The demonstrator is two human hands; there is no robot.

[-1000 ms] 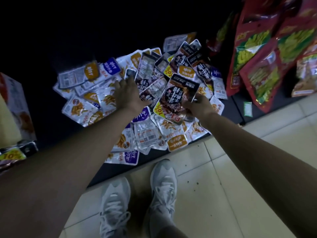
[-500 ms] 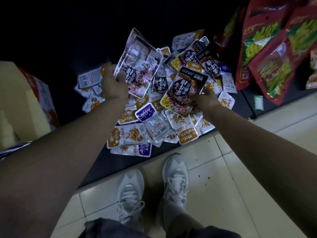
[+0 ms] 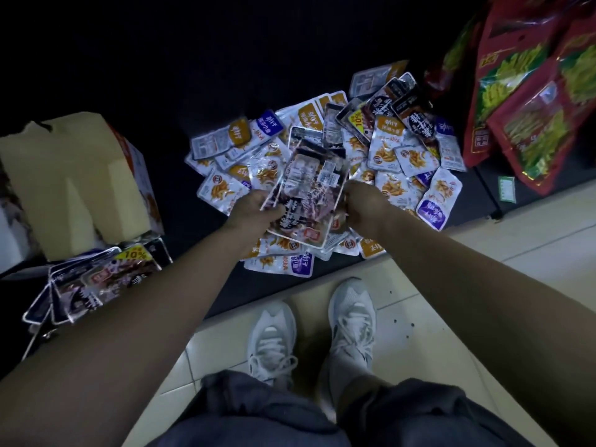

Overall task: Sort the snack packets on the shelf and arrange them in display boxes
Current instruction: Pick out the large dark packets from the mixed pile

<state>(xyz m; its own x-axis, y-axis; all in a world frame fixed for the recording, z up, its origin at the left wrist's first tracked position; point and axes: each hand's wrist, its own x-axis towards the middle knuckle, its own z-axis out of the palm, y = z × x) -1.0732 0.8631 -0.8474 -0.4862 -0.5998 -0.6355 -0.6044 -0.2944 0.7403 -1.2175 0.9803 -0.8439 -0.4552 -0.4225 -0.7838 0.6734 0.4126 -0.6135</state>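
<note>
Snack packets of the dark, black-labelled kind (image 3: 306,195) sit as a small stack between both hands, raised just above the heap. The left grip (image 3: 254,209) is curled round the stack's left edge and the right grip (image 3: 364,208) closes on its right edge. Holding from both sides probably serves to square the loose, slippery pouches into one block before they go anywhere.

Directly beneath lies the heap of mixed packets (image 3: 387,156), mostly white pouches with orange or purple labels, with more dark ones at the heap's far right side. Pulling one kind out looks like the sorting step in hand.

Left of the heap, well apart, stands an opened cardboard display box (image 3: 74,182). In front of it is a fanned row of dark packets (image 3: 93,282) that looks like the same kind, so that is the likely destination. Right of the heap lean large red bags (image 3: 522,124).

The heap rests on a dark low shelf (image 3: 179,217). Nearer than the heap is tiled floor (image 3: 516,240) with the person's pale shoes (image 3: 351,321). Most of the heap appears unsorted.
</note>
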